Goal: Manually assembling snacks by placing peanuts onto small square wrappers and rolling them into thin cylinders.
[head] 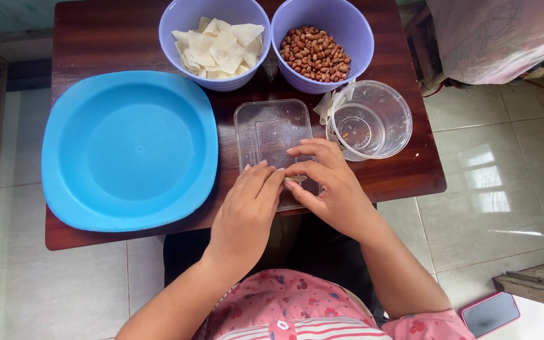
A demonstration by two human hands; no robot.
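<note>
Seen from above, a person's left hand [247, 204] and right hand [325, 182] meet fingertip to fingertip over a clear rectangular lid [272, 135] near the front edge of a dark wooden table [96, 38], both pinching a small pale piece [295, 179] too hidden to identify. A large blue plate [127, 151] lies to the left and a clear round container [369, 119] to the right. On the far side stand two purple bowls, the left bowl [215, 41] holding pale square wrappers, the right bowl [322, 44] peanuts.
</note>
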